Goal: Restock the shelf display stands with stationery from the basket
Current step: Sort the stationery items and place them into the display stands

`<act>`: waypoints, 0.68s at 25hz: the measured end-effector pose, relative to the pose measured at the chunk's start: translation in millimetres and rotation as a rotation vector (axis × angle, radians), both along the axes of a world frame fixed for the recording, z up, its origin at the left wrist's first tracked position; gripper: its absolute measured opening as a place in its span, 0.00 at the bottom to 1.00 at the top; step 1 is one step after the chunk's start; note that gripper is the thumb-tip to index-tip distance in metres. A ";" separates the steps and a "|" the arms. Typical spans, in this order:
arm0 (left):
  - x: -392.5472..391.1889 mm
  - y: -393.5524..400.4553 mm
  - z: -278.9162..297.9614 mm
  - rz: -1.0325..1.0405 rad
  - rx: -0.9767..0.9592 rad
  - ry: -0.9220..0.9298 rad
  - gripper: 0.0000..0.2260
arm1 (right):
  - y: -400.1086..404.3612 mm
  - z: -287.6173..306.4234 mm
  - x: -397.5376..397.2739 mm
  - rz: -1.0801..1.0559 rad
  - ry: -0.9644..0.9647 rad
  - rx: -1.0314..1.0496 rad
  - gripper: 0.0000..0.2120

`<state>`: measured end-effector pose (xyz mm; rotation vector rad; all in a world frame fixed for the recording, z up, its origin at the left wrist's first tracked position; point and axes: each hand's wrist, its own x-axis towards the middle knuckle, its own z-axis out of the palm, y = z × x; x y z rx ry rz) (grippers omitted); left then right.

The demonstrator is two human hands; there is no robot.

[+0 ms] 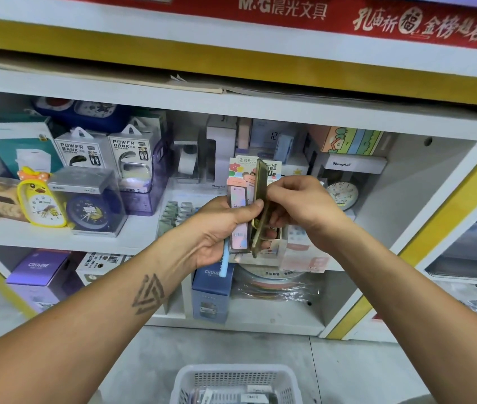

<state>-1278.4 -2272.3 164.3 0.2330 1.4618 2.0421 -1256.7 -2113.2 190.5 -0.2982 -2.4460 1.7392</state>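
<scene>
My left hand (222,228) grips a bundle of flat stationery packs (241,199) upright in front of the middle shelf; a light blue pen-like piece (225,262) sticks out below the palm. My right hand (298,205) pinches one olive-green pack (260,193) at the bundle's right side, seen edge-on. A white plastic basket (236,374) with several packs inside stands on the floor at the bottom centre, below my arms. Behind the bundle a small display stand (278,252) holds more packs, partly hidden by my hands.
The white shelf unit (144,242) holds power bank boxes (82,150), a yellow duck clock (42,199), a blue clock (91,211) and a round clock (342,195). Purple and blue boxes (39,269) fill the lower shelf. A yellow post (435,228) borders the right side.
</scene>
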 end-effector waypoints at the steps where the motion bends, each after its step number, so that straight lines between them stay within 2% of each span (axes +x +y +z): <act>1: -1.5 0.6 -1.1 0.037 -0.026 0.024 0.12 | 0.1 0.4 0.1 0.010 0.003 0.010 0.05; 3: -4.0 2.0 -2.4 0.141 -0.101 0.062 0.10 | 3.3 2.4 0.7 0.021 0.008 0.053 0.05; 5: -8.6 0.2 -2.3 0.243 -0.148 0.054 0.07 | 12.5 7.7 1.4 0.021 0.032 0.108 0.09; 7: -13.4 -4.6 0.5 0.285 -0.130 0.028 0.06 | 26.1 12.6 3.0 0.018 0.103 0.287 0.14; 10: -18.1 -12.0 3.2 0.281 -0.119 0.024 0.08 | 37.0 10.3 7.4 0.001 0.206 0.672 0.16; 13: -16.0 -13.7 3.0 0.246 -0.091 0.009 0.08 | 36.4 -1.6 8.1 0.026 0.209 0.802 0.16; 17: -12.3 -14.4 2.9 0.184 -0.056 -0.003 0.05 | 30.3 -15.1 4.0 0.164 0.168 0.953 0.18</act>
